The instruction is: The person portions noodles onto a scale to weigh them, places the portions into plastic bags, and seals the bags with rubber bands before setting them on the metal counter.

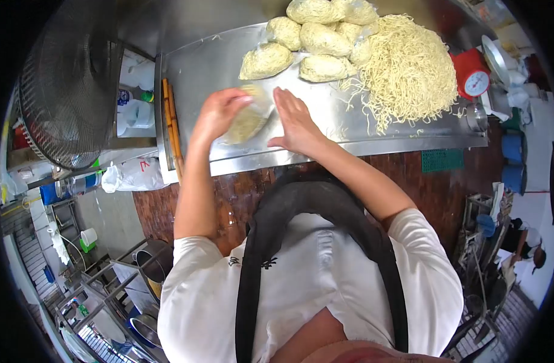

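Observation:
A clear plastic bag of yellow noodles, smeared by motion, is just above the steel table between my two hands. My left hand is closed on the bag's upper left side, thumb and fingers bent around it. My right hand is to the right of the bag, fingers stretched out and thumb apart. A pale flap of the bag reaches toward its fingertips; I cannot tell whether they touch. Several filled noodle bags are stacked beyond my hands, beside a big heap of loose noodles.
A red dial scale stands at the table's right end. Bamboo poles lie along the left edge. A large fan is farther left. Noodle scraps are scattered near the heap. A green mat shows beyond the table's front edge.

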Demonstrator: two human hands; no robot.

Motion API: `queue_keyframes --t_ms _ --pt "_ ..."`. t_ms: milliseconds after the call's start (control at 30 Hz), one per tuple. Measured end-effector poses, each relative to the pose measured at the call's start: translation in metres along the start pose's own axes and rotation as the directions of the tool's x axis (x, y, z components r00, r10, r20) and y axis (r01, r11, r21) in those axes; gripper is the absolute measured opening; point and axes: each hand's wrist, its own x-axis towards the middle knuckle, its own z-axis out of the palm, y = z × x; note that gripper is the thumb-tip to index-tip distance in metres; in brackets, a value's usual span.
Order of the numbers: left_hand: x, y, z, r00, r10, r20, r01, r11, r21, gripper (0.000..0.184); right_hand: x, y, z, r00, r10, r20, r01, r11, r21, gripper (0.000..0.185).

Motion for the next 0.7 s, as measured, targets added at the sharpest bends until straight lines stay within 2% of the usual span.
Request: queue_keyframes --t_ms 33,100,200,233,300,333,367,400,433,467,533,567,633,667,700 --pt "0.006 0.006 0.013 0.998 0.024 0.057 -0.020 0.998 -0.066 0.021 0.004 -0.004 0.012 0.987 0.094 0.128 -0.092 0.996 -0.021 0.080" --pt "0.022 -0.015 0.057 0.997 0.015 0.077 0.020 0.902 -0.431 0.033 0.006 -0.005 0.033 0.885 0.289 0.364 -0.271 0.957 -0.102 0.080" --pt "0.007 -0.046 0.088 0.995 0.097 0.000 -0.063 0.645 -0.762 0.055 -0.028 0.073 0.068 0.698 0.459 0.550 -0.503 0.861 -0.079 0.046" --pt "0.000 -0.062 0.087 0.997 0.083 0.011 -0.060 0.804 -0.592 0.077 -0.028 0.079 0.061 0.682 0.534 0.500 -0.576 0.813 -0.083 0.037" --pt "-0.013 -0.090 0.124 0.974 0.227 0.018 -0.219 0.956 -0.196 0.082 -0.026 0.080 0.043 0.623 0.673 0.399 -0.709 0.701 -0.074 0.021" --pt "-0.020 -0.097 0.143 0.957 0.288 0.044 -0.289 0.957 0.017 0.084 -0.027 0.072 0.038 0.791 0.526 0.313 -0.564 0.825 0.041 0.019" --pt "-0.015 -0.091 0.161 0.946 0.305 0.108 -0.303 0.952 -0.031 0.086 -0.021 0.063 0.034 0.918 0.346 0.196 -0.375 0.917 0.135 0.018" --pt "0.003 -0.099 0.182 0.876 0.471 0.102 -0.481 0.868 0.124 0.065 -0.013 0.055 0.024 0.987 0.149 0.057 -0.158 0.967 0.199 0.017" --pt "0.017 -0.103 0.192 0.892 0.448 0.057 -0.448 0.894 -0.008 0.051 -0.002 0.047 -0.002 0.965 0.096 0.245 -0.140 0.976 0.168 0.030" --pt "0.028 -0.100 0.197 0.908 0.418 0.013 -0.412 0.900 -0.141 0.040 -0.008 0.055 -0.004 0.988 0.107 0.115 -0.133 0.960 0.246 0.038" --pt "0.042 -0.089 0.198 0.992 0.116 0.049 -0.085 0.902 -0.424 0.029 -0.026 0.078 -0.004 0.978 0.151 -0.144 -0.083 0.915 0.394 0.054" --pt "0.047 -0.087 0.200 0.994 -0.040 0.099 0.087 0.836 -0.542 0.026 -0.035 0.086 -0.009 0.977 0.205 -0.064 -0.180 0.943 0.281 0.082" --pt "0.054 -0.080 0.217 0.922 -0.339 0.189 0.345 0.492 -0.799 0.021 -0.055 0.071 0.013 0.934 0.313 0.170 -0.330 0.940 0.083 0.090" --pt "0.064 -0.075 0.228 0.854 -0.449 0.263 0.410 0.269 -0.872 0.021 -0.064 0.077 0.041 0.967 0.241 0.086 -0.243 0.970 0.018 0.091" --pt "0.067 -0.077 0.245 0.879 -0.414 0.236 0.399 0.367 -0.840 0.017 -0.075 0.084 0.070 0.986 0.165 0.000 -0.165 0.984 -0.062 0.092"
